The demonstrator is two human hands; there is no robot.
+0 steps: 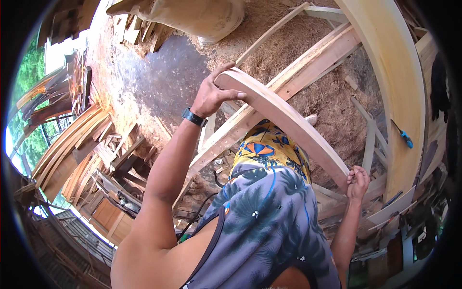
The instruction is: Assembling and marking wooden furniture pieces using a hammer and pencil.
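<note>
A thick, slightly curved wooden board lies across a wooden support beam in front of my body. My left hand is wrapped over its far left end, the thumb on the near face and the fingers over the far edge. At the near right end my right hand is closed with curled fingers against the board's tip. Part of that grip is hidden by the fingers. A dark watch is on my left wrist.
On the right stands a large curved wooden piece with a blue-handled screwdriver on it. Wood shavings cover the floor. Stacked curved offcuts fill the left, and a pale sack sits at the back.
</note>
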